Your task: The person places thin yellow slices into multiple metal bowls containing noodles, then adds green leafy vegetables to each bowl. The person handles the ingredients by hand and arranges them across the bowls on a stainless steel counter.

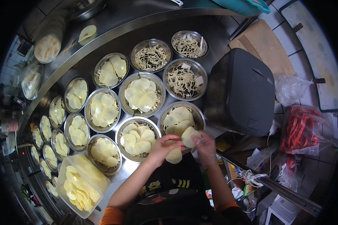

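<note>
My left hand [162,149] is closed on thin, pale potato slices [173,155], one of them hanging below its fingers. More potato slices [189,136] are pinched in my right hand [205,147], which is slightly blurred. Both hands meet over the near edge of a round steel bowl [202,117]. That bowl holds noodle-like strands under a layer of flat potato slices [179,116]. Just left of it stands another steel bowl [119,129], topped with overlapping slices.
Several slice-topped bowls [102,110] spread leftward. Three bowls [184,79] at the back hold strands without slices. A clear tub [97,172] of slices sits at lower left. A dark grey bin-like box [248,92] stands right, beside bagged red strips [302,129].
</note>
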Demonstrator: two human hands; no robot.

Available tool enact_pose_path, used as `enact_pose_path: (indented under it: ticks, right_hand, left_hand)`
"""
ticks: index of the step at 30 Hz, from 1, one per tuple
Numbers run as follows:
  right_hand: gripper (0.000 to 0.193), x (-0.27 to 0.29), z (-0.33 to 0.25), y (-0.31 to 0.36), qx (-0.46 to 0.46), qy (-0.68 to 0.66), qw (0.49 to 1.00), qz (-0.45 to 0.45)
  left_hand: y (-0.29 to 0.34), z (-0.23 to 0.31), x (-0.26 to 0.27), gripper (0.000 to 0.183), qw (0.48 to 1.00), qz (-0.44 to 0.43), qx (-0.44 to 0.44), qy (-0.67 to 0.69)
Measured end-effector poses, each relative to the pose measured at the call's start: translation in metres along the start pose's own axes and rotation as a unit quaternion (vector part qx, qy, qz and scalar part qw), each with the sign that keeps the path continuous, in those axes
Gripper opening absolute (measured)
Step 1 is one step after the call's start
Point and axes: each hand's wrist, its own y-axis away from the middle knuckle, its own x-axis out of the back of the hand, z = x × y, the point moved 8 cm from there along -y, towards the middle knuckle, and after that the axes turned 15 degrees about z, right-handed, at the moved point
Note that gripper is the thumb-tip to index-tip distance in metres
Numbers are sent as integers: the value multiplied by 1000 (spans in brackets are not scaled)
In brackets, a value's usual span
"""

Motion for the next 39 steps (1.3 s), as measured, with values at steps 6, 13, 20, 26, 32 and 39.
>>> enact_pose_path:
  ticks: [6,13,20,26,32,39]
  right_hand:
    - [29,21,-16,-22,343,397,847,90]
    - [20,16,-24,6,462,423,779,36]
    - [14,-9,-28,2,471,497,729,3]
    - [19,-14,-29,-18,460,469,745,112]
    - [24,-21,-29,-24,455,423,776,108]
    - [25,-22,-12,-41,358,461,808,80]
  left_hand:
    - [24,14,11,42,933,-129,160,295]
    - [28,26,45,44,970,-54,66,228]
    - [21,31,73,32,977,85,22,195]
    - [20,39,65,29,967,101,24,231]
    - [21,52,70,27,967,121,11,222]
    - [21,55,74,26,963,119,12,240]
